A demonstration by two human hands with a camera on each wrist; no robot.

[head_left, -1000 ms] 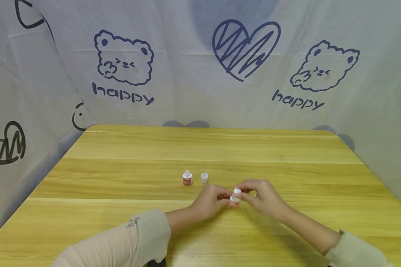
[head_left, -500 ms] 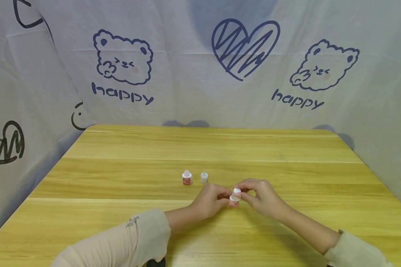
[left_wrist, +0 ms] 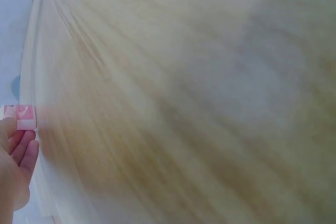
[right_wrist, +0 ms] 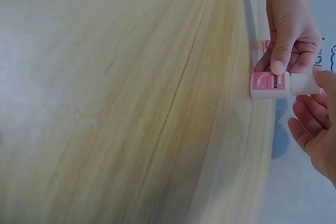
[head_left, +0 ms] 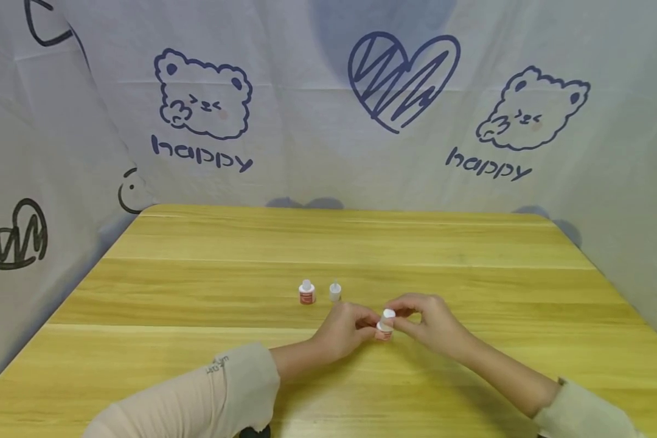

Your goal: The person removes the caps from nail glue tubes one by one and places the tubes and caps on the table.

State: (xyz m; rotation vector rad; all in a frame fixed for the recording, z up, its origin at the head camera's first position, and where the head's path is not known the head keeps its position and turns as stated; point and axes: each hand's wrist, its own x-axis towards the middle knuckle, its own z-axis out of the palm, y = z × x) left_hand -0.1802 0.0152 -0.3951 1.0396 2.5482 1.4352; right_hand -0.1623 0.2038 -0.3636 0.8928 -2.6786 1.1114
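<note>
Near the table's middle my left hand pinches a small white bottle by its pink-labelled body. Upright, the bottle stands on the wooden table. My right hand holds its white cap between thumb and fingers. The right wrist view shows the cap on the neck end of the bottle, with the left thumb pressed on the label. At the left edge of the left wrist view, the fingers of the left hand lie against the pink label.
A second small bottle with a red label stands farther back and to the left, its pale top uncovered. Beside it sits a loose white cap with a thin pin pointing up. Behind the wooden table hangs a printed white cloth.
</note>
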